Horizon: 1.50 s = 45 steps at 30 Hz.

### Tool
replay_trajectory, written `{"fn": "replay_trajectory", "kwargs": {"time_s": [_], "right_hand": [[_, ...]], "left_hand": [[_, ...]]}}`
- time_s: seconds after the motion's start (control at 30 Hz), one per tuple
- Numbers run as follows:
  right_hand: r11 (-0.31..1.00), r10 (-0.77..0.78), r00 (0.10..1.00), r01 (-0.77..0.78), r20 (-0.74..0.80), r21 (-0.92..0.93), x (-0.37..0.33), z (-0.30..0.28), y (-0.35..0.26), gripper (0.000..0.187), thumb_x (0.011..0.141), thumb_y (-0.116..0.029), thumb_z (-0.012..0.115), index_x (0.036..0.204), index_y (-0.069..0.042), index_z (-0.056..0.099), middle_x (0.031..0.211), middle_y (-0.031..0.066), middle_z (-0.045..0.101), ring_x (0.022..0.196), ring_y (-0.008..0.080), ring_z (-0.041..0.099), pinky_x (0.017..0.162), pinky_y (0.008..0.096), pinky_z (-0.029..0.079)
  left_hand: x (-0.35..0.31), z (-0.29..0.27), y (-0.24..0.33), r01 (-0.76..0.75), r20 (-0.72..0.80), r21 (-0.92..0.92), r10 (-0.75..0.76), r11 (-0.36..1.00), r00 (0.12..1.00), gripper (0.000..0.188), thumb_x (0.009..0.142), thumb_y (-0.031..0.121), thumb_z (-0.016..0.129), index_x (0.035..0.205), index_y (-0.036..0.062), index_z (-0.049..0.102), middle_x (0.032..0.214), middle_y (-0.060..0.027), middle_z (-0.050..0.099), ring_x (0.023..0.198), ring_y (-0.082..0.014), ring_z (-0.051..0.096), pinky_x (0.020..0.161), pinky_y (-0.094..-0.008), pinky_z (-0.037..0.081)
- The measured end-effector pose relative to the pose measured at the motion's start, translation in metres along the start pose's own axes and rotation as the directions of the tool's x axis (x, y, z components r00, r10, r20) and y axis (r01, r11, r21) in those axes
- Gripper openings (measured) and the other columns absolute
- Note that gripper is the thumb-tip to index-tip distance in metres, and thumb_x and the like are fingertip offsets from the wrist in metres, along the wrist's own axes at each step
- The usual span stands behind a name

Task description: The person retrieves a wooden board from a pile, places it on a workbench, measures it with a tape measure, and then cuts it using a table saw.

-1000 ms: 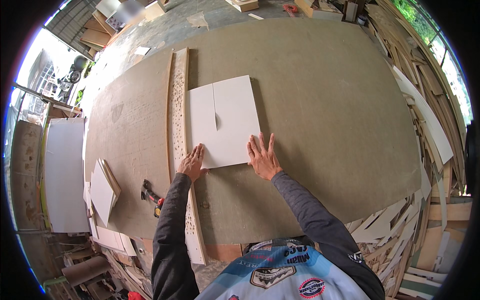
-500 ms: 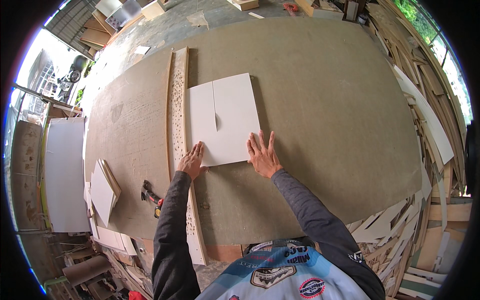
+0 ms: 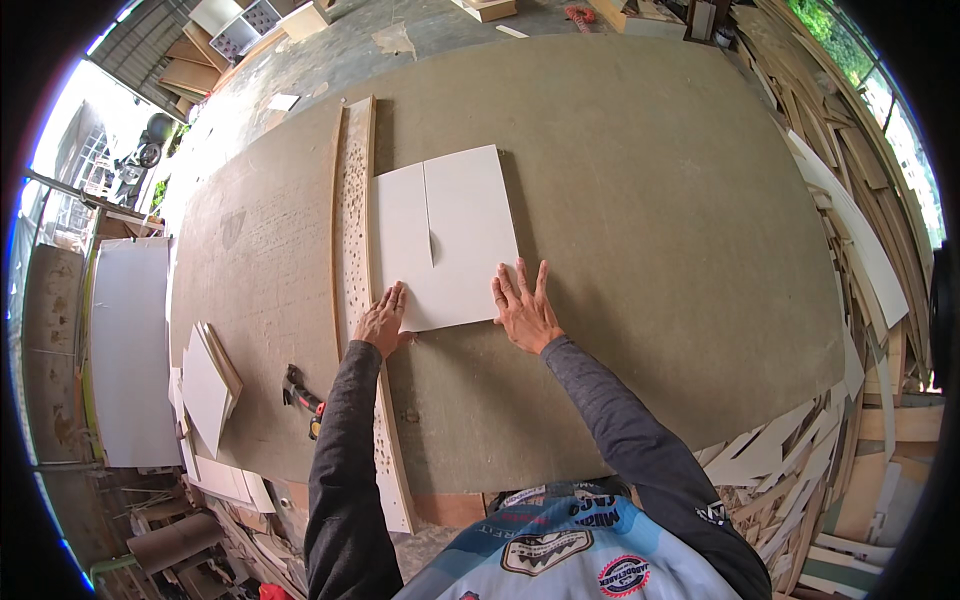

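Note:
A white flat panel (image 3: pixel 467 225) lies on the large brown worktable (image 3: pixel 680 220). From its far edge a thin dark line, a slit or a gap, runs to about the middle and widens slightly at its near end. My left hand (image 3: pixel 381 323) rests at the panel's near left corner, fingers stretched forward and laid flat. At the near right corner lies my right hand (image 3: pixel 526 315), its fingers spread over the panel and its edge. Along the panel's left side runs a long board strip (image 3: pixel 355 215) with many small dark holes or spots; the panel sits against it.
Left of my left forearm lie a black hammer-like tool (image 3: pixel 297 386) and a tape measure (image 3: pixel 316 424). Several white board pieces (image 3: pixel 207 385) are stacked at the table's left edge. Wood offcuts (image 3: pixel 860 200) pile up along the right side. A motorcycle (image 3: pixel 148 152) stands far left.

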State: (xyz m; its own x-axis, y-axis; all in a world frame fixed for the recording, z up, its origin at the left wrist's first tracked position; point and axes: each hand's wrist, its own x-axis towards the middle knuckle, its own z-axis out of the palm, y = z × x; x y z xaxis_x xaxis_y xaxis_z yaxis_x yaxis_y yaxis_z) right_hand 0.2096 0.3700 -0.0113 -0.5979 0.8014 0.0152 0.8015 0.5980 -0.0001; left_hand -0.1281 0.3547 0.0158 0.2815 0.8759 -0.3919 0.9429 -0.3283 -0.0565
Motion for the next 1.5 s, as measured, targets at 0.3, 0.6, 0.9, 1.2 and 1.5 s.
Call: {"fn": "replay_trajectory", "kwargs": {"time_s": [0.3, 0.6, 0.9, 1.2, 1.5], "right_hand": [[1.000, 0.007, 1.000, -0.007, -0.022, 0.014, 0.005, 0.001, 0.002, 0.075, 0.099, -0.049, 0.058, 0.156, -0.003, 0.042, 0.168, 0.0167, 0.031, 0.154, 0.0503, 0.022, 0.115, 0.0844, 0.010], [1.000, 0.010, 1.000, -0.010, -0.021, 0.003, 0.010, 0.001, 0.005, 0.075, 0.099, -0.050, 0.058, 0.156, -0.004, 0.042, 0.168, 0.0165, 0.031, 0.154, 0.0498, 0.022, 0.115, 0.0849, 0.009], [1.000, 0.012, 1.000, -0.012, 0.004, -0.016, 0.015, 0.001, 0.007, 0.075, 0.100, -0.050, 0.055, 0.158, -0.005, 0.039, 0.169, 0.0154, 0.030, 0.155, 0.0490, 0.021, 0.115, 0.0849, 0.009], [1.000, 0.014, 1.000, -0.014, 0.011, -0.004, 0.019, 0.001, 0.010, 0.075, 0.100, -0.049, 0.056, 0.159, -0.005, 0.039, 0.170, 0.0151, 0.028, 0.155, 0.0490, 0.020, 0.115, 0.0850, 0.009], [1.000, 0.012, 1.000, -0.012, 0.008, 0.004, 0.023, 0.001, 0.012, 0.075, 0.100, -0.048, 0.056, 0.159, -0.004, 0.039, 0.170, 0.0154, 0.028, 0.155, 0.0491, 0.020, 0.115, 0.0850, 0.009]], "left_hand": [[0.004, -0.002, -0.003, 0.009, 0.000, 0.002, -0.009, 1.000, 1.000, 0.106, 0.087, 0.040, 0.080, 0.162, -0.0052, 0.020, 0.171, -0.0192, 0.022, 0.158, -0.0304, 0.025, 0.128, -0.0390, 0.028], [0.010, -0.006, -0.003, 0.010, 0.006, -0.005, -0.010, 1.000, 1.000, 0.105, 0.087, 0.039, 0.080, 0.161, -0.0060, 0.021, 0.171, -0.0200, 0.023, 0.157, -0.0311, 0.025, 0.128, -0.0386, 0.029], [0.015, -0.003, -0.009, -0.009, -0.026, 0.048, 0.010, 0.999, 1.000, 0.105, 0.086, 0.044, 0.079, 0.160, -0.0065, 0.025, 0.170, -0.0209, 0.025, 0.156, -0.0320, 0.028, 0.127, -0.0420, 0.027], [0.019, -0.004, -0.011, -0.019, -0.028, 0.072, 0.021, 0.997, 0.999, 0.106, 0.086, 0.047, 0.079, 0.160, -0.0071, 0.024, 0.169, -0.0214, 0.027, 0.156, -0.0313, 0.029, 0.127, -0.0441, 0.026], [0.023, -0.005, -0.014, 0.004, -0.009, 0.041, -0.003, 0.999, 1.000, 0.107, 0.087, 0.047, 0.078, 0.162, -0.0053, 0.022, 0.171, -0.0199, 0.024, 0.157, -0.0308, 0.026, 0.128, -0.0455, 0.024]]}}
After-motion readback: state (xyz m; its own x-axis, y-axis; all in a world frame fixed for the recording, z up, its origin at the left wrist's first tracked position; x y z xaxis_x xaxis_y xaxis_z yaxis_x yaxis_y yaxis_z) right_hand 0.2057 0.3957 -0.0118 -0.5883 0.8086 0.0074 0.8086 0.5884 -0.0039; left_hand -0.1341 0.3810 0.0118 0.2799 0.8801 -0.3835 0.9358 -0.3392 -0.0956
